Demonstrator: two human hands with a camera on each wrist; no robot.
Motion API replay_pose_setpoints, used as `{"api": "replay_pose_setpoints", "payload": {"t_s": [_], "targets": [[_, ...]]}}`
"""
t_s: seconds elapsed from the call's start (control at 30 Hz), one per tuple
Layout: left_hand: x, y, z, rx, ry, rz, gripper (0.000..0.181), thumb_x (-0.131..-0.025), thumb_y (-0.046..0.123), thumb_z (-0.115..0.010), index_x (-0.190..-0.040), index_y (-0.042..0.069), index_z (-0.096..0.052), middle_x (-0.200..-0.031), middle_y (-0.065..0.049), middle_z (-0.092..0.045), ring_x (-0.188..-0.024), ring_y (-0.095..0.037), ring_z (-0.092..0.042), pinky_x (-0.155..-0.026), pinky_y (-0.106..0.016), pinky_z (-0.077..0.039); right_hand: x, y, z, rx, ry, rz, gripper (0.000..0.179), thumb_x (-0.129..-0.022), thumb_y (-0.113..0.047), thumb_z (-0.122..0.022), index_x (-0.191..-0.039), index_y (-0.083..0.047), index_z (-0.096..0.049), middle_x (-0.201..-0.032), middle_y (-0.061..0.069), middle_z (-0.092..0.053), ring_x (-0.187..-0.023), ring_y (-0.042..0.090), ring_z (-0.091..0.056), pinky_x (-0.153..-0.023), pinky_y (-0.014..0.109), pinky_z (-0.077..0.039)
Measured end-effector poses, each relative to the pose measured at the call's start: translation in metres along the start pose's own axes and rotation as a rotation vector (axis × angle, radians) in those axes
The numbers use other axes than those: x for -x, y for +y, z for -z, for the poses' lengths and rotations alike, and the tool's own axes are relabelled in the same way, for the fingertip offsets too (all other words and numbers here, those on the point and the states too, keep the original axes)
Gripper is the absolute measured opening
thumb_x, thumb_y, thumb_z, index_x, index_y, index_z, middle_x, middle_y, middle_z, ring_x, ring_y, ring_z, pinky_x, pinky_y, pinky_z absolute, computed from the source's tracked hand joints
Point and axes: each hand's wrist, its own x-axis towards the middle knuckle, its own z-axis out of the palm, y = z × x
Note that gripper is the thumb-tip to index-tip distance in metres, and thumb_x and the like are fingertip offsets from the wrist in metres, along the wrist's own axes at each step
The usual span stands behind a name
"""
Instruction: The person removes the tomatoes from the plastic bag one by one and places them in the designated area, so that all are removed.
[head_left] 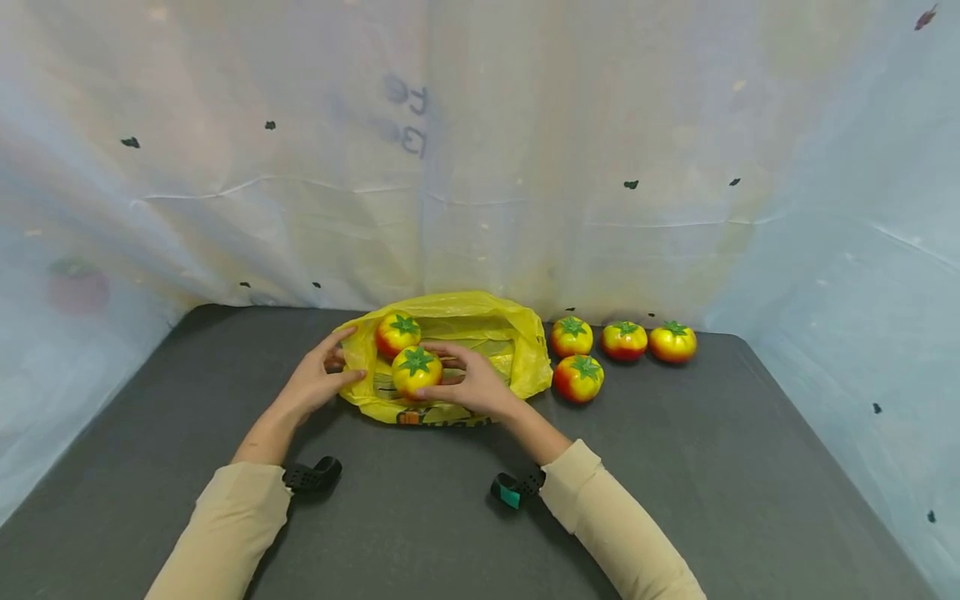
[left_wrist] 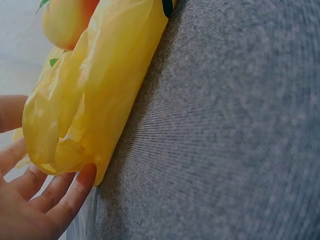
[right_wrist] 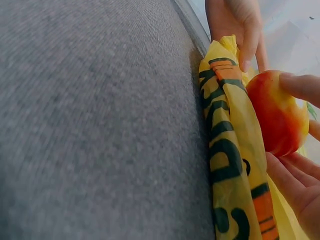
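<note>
A yellow plastic bag [head_left: 528, 354] lies spread on its side with its mouth gaping upward. My left hand [head_left: 311, 379] holds the bag's left end, thumb over the rim and other fingers along the outside in the left wrist view. My right hand [head_left: 480, 385] grips a yellow and red tomato [head_left: 416, 372] with green leaves on top, over the near side of the bag's mouth. Just behind it, another tomato [head_left: 398, 333] sits in the left part of the bag. Dark print on the bag's near wall [right_wrist: 225, 155] shows in the right wrist view.
Right of the bag, several more tomatoes [head_left: 624, 342] stand in a loose group on the dark grey table [head_left: 420, 525]. A pale hanging sheet [head_left: 487, 150] rises behind the table. Black straps [head_left: 311, 477] with devices are on both wrists.
</note>
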Motion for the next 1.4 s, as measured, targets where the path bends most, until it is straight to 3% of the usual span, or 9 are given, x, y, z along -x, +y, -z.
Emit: {"api": "replay_pose_setpoints", "payload": {"t_s": [0.37,0.63,0.9,1.13,1.4], "targets": [[0.0,0.0,0.0,-0.008,0.011,0.037,0.076,-0.091,0.015,-0.064,-0.154,0.011,-0.021,-0.12,-0.024,-0.054,-0.115,-0.039,-0.052,-0.081,-0.039,-0.046,0.016,-0.008,0.017,0.007,0.062,-0.057,0.061,-0.083,-0.014,-0.075,-0.139,-0.014,-0.05,-0.143,0.007,-0.047,-0.128,0.03,-0.049,-0.093,0.038,-0.05],[0.001,0.001,0.001,-0.002,0.003,0.027,0.076,-0.092,0.016,-0.063,-0.154,0.011,-0.02,-0.12,-0.024,-0.054,-0.113,-0.038,-0.053,-0.08,-0.036,-0.046,0.029,-0.009,0.037,0.05,0.117,-0.065,0.064,-0.082,-0.018,-0.076,-0.14,-0.017,-0.049,-0.144,0.007,-0.045,-0.127,0.03,-0.05,-0.094,0.039,-0.05],[-0.002,-0.002,0.001,-0.001,0.003,0.017,0.076,-0.091,0.015,-0.062,-0.154,0.01,-0.02,-0.118,-0.024,-0.054,-0.11,-0.037,-0.053,-0.077,-0.034,-0.046,0.041,-0.008,0.051,0.12,0.199,-0.061,0.062,-0.083,-0.026,-0.076,-0.139,-0.025,-0.049,-0.143,-0.001,-0.046,-0.126,0.025,-0.051,-0.093,0.042,-0.05],[-0.004,-0.003,0.001,-0.016,-0.001,0.023,0.075,-0.092,0.014,-0.062,-0.154,0.011,-0.019,-0.121,-0.025,-0.054,-0.115,-0.04,-0.051,-0.081,-0.039,-0.046,0.049,-0.009,0.061,0.087,0.242,-0.008,0.064,-0.082,-0.013,-0.076,-0.14,-0.015,-0.049,-0.144,0.01,-0.045,-0.123,0.034,-0.053,-0.091,0.041,-0.051],[-0.003,-0.001,0.0,-0.016,-0.001,0.026,0.076,-0.092,0.016,-0.062,-0.154,0.01,-0.02,-0.12,-0.024,-0.053,-0.115,-0.039,-0.051,-0.08,-0.037,-0.046,0.06,-0.012,0.079,0.066,0.303,-0.034,0.068,-0.082,-0.01,-0.076,-0.142,-0.01,-0.046,-0.144,0.017,-0.042,-0.121,0.037,-0.053,-0.094,0.043,-0.049]]}}
